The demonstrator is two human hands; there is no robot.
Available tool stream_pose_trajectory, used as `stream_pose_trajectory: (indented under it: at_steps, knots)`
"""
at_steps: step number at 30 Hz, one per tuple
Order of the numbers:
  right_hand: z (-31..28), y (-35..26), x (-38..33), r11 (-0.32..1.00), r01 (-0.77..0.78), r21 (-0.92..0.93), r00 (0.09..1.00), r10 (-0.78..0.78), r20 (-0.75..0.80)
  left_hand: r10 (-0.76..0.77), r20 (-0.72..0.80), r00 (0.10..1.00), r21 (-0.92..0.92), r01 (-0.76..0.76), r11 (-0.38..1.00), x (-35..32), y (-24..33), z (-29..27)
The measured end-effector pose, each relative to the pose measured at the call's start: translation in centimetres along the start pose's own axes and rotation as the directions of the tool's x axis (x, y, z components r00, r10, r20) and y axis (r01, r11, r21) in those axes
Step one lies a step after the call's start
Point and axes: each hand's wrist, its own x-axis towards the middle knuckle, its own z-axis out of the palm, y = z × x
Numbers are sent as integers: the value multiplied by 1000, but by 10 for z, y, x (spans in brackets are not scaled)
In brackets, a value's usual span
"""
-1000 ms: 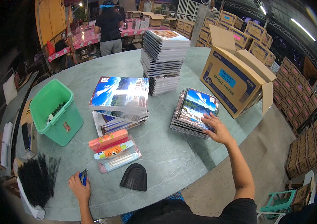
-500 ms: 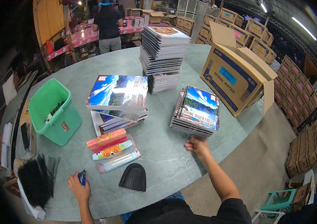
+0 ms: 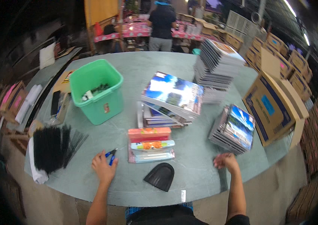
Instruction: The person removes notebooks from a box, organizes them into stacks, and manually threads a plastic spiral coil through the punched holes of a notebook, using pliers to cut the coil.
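My left hand (image 3: 104, 167) rests low over the table, closed on blue-handled pliers (image 3: 111, 156) whose jaws stick out past the fingers. At the right, just in front of a short stack of spiral notebooks (image 3: 235, 127), is my right hand (image 3: 226, 161). Its fingers are loosely bent and a little apart, with nothing visible in them. The notebooks have a waterfall and blue sky on the cover. Between my hands lie a black rounded rubber-like pad (image 3: 160, 176) and several coloured packs (image 3: 150, 145), the top one orange-red.
A green bin (image 3: 106, 103) with dark scraps stands left. Black spiral coils (image 3: 52, 148) lie at the near left. More notebooks (image 3: 172, 93) pile mid-table, with a tall stack (image 3: 217, 71) behind. An open carton (image 3: 269, 107) sits right. A person (image 3: 161, 24) stands beyond the table.
The view has swung left, so the table's things appear farther right. My left hand still holds the pliers. My right hand stays by the near side of the short notebook stack.
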Motion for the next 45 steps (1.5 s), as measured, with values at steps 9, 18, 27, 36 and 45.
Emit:
stream_pose_trajectory:
  at_steps: [9, 18, 27, 36, 45]
  knots:
    - [206, -205, 10, 24, 831, -556, 244, -914, 325, 72, -33, 997, -132, -76, 988, 9, 19, 11]
    - [265, -243, 61, -163, 612, -774, 451, -732, 511, 90, -43, 995, -211, -97, 973, 7, 14, 8]
    - [244, -261, 59, -22, 741, -671, 489, -668, 561, 102, -40, 994, -226, -109, 968, 10, 19, 4]
    - [229, -265, 59, -1, 842, -539, 411, -645, 644, 101, -34, 994, -219, -107, 970, 9, 19, 1]
    - [199, -259, 59, 237, 836, -495, 478, -757, 446, 66, -115, 991, -318, -100, 943, 7, 12, 8]
